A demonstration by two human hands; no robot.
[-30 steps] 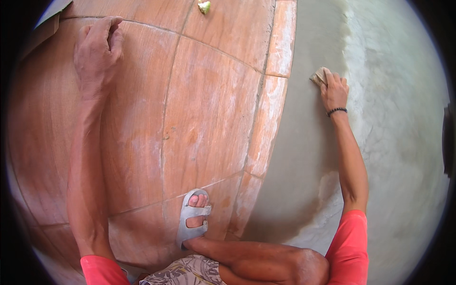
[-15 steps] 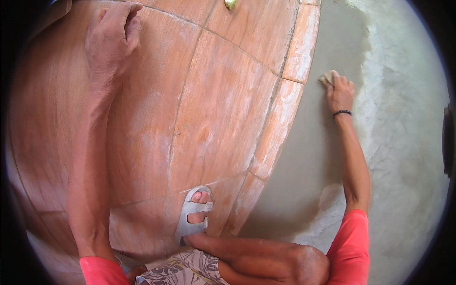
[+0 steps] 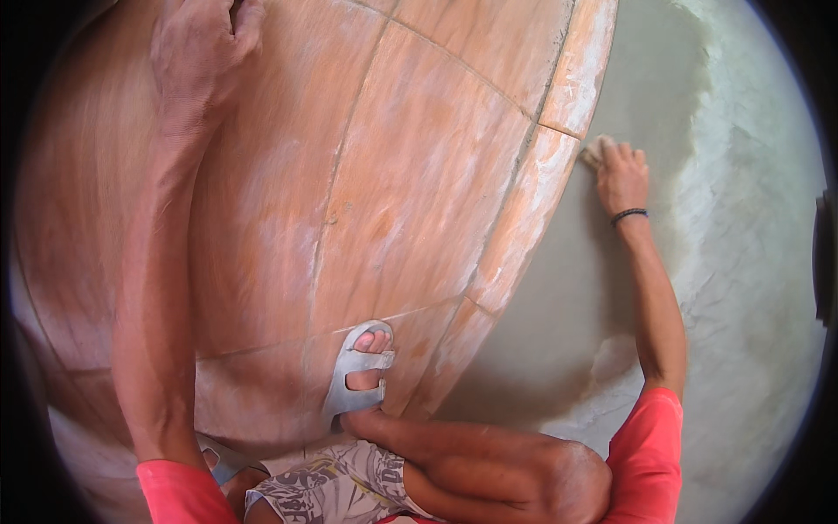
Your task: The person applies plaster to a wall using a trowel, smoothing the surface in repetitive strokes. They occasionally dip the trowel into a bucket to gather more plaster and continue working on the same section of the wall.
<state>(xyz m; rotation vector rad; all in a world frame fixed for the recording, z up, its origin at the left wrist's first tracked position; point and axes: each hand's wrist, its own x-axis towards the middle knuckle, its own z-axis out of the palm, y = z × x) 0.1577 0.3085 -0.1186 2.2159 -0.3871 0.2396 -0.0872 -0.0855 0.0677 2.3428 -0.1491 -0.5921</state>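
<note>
My right hand (image 3: 621, 175) presses a small pale sponge (image 3: 594, 152) against the grey plastered wall (image 3: 628, 288), just beside the narrow orange skirting tiles (image 3: 532, 218). A dark band sits on that wrist. My left hand (image 3: 202, 39) rests far out on the orange tiled floor (image 3: 393, 201), fingers curled under, holding nothing that I can see. My foot in a grey sandal (image 3: 358, 375) stands on the tiles near the wall's foot, my bent knee below it.
The wall's smooth damp grey patch gives way to rougher, paler plaster (image 3: 751, 262) to the right. The floor tiles carry whitish dusty smears and pale grout lines. A dark object (image 3: 825, 262) sits at the far right edge.
The view has shifted so both hands sit a little differently in frame; my right hand with the sponge has slid lower along the wall by the skirting. My left hand stays planted.
</note>
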